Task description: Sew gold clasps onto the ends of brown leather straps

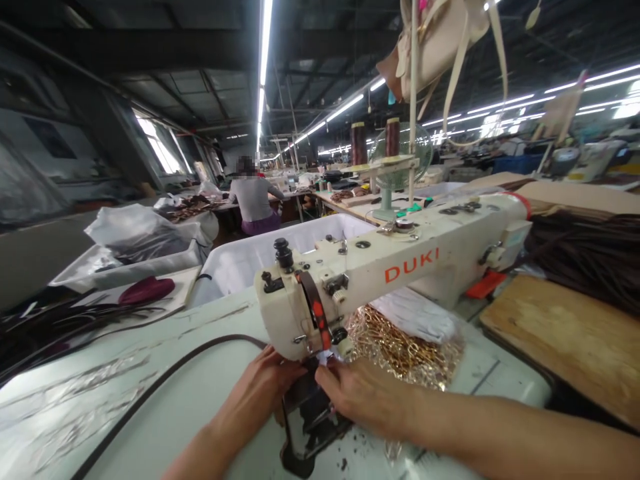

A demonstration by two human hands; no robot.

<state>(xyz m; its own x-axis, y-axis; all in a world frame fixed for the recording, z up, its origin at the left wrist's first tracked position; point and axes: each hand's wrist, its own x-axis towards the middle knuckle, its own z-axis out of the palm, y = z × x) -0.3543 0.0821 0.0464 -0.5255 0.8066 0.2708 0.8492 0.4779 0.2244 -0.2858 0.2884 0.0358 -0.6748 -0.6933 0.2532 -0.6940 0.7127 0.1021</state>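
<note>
"DUKI", red letters, on cream sewing machine (pixel 400 260) arm.

Left hand (pixel 260 393) flat, fingers forward; right hand (pixel 363 393) close beside, fingertips pinched

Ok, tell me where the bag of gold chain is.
The bag of gold chain lies on the table under the sewing machine arm, just beyond the right hand.

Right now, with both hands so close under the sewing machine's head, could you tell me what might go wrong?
1. Both the left hand and the right hand have fingertips at the needle area of the sewing machine, so a finger could be stitched.
2. The long dark strap trails across the table and may snag.
3. The bag of gold chains crowds the right hand.
</note>
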